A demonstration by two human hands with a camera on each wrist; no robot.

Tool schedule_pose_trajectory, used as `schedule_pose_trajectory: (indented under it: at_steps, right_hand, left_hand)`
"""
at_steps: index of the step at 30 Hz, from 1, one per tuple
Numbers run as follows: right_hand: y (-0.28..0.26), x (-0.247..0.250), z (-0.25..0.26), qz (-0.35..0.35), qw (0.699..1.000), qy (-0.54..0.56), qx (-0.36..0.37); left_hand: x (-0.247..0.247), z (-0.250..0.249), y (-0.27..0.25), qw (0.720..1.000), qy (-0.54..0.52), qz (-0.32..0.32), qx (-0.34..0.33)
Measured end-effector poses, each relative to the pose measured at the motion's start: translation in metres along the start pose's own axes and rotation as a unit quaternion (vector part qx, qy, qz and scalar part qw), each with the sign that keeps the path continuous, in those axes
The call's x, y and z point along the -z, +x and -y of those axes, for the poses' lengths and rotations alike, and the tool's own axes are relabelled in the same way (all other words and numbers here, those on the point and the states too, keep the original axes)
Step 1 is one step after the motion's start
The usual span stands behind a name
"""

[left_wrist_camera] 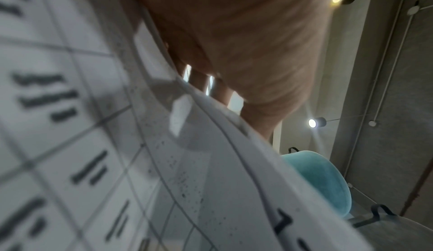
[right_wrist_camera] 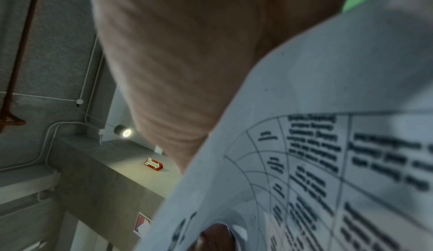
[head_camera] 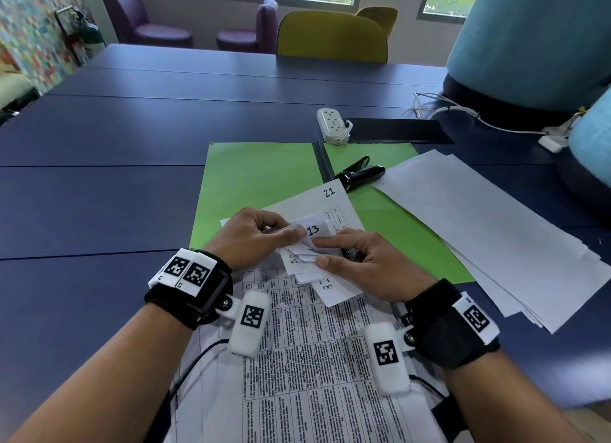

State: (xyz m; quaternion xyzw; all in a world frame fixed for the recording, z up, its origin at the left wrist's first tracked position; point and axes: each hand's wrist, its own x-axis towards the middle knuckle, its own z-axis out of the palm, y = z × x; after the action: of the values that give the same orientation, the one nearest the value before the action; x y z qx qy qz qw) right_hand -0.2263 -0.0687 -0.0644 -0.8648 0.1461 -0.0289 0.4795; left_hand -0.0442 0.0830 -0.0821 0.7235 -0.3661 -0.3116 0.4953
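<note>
A stack of printed sheets with tables [head_camera: 314, 360] lies on the blue table in front of me. Their top corners [head_camera: 309, 250] are fanned up, one marked "13", another "21". My left hand [head_camera: 254, 235] pinches the fanned corners from the left with thumb and curled fingers. My right hand [head_camera: 360, 260] grips the same corners from the right, thumb on top, index finger stretched along the sheets. The left wrist view shows the palm [left_wrist_camera: 246, 41] close above a printed page [left_wrist_camera: 93, 125]. The right wrist view shows the palm [right_wrist_camera: 175, 60] behind a curved page [right_wrist_camera: 328, 162].
A green folder [head_camera: 258, 174] lies open under the sheets. A black stapler [head_camera: 362, 174] rests on it. A pile of blank white paper [head_camera: 489, 231] lies to the right. A white power strip [head_camera: 332, 125] and cables sit farther back, with teal chairs [head_camera: 529, 39] at the right.
</note>
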Motion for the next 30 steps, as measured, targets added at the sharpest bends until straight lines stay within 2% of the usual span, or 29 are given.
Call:
schedule_pose_trajectory:
  at_steps: [11, 22, 30]
  right_hand:
    - [-0.0012, 0.0004, 0.0027, -0.005, 1.000, 0.021, 0.003]
    - [0.0012, -0.0012, -0.0030, 0.007, 1.000, 0.001, 0.011]
    - [0.0012, -0.0012, -0.0033, 0.013, 1.000, 0.002, 0.006]
  left_hand:
    - [-0.0018, 0.0012, 0.0009, 0.998, 0.026, -0.047, -0.012]
    - [-0.0008, -0.0027, -0.0026, 1.000, 0.014, -0.011, -0.014]
    - [-0.0002, -0.0001, -0.0008, 1.000, 0.019, -0.016, -0.012]
